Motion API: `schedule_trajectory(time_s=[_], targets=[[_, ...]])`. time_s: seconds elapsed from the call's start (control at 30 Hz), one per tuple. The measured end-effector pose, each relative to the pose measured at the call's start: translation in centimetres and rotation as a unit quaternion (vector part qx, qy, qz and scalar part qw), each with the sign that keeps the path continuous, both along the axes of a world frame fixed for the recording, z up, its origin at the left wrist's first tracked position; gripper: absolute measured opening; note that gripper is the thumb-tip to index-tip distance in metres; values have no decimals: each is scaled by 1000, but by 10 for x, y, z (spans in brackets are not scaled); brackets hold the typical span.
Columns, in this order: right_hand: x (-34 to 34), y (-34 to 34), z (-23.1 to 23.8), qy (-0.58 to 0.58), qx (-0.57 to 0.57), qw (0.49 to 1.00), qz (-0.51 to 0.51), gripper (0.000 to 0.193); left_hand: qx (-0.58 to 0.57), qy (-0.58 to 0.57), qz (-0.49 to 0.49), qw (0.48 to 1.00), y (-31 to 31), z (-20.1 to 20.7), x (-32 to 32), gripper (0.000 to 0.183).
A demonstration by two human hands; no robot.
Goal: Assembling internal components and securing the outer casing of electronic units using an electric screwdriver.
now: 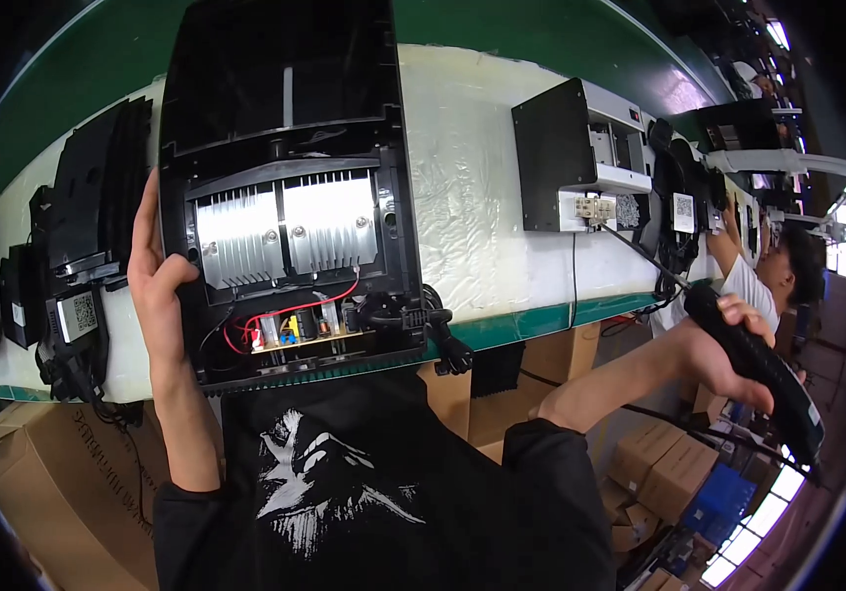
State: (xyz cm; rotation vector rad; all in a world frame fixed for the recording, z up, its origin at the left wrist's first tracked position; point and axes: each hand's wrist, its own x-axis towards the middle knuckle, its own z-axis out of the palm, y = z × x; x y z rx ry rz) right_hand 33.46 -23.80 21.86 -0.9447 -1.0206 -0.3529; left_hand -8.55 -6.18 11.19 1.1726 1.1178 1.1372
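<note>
A black plastic housing (409, 197) lies open at the bench edge before me. Inside it are two silver finned heat sinks (332, 236) with screws in them, and below these a small circuit board (314, 337) with red wires. My left hand (160, 286) grips the housing's left side, thumb on the front and fingers partly hidden behind. Out to the right, my right hand (713, 357) is wrapped around a black electric screwdriver (738, 340). The screwdriver's long bit points left to the metal pick-up block of a black-and-white screw feeder (553, 148), apparently at or touching it.
Several black housings (98, 197) with cables stand along the left. More black units (674, 197) lie right of the feeder, where a co-worker (763, 271) reaches in. The bench has a green edge (511, 327). Cardboard boxes (68, 483) stand below it.
</note>
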Motion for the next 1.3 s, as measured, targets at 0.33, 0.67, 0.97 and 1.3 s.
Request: schedule_trajectory(time_s=[0.33,0.67,0.97,1.3], targets=[[49,17,-8,50,-95,974,198,88,5,23,14,1000,1,1,4,84],[28,117,18,96,-201,975,5,60,20,4,1,1000,3,-5,-2,84],[19,128,11,73,-241,968,5,47,40,-33,4,999,0,-5,-2,82],[-2,29,98,-37,-285,813,506,51,5,-155,44,987,-17,-5,15,79]])
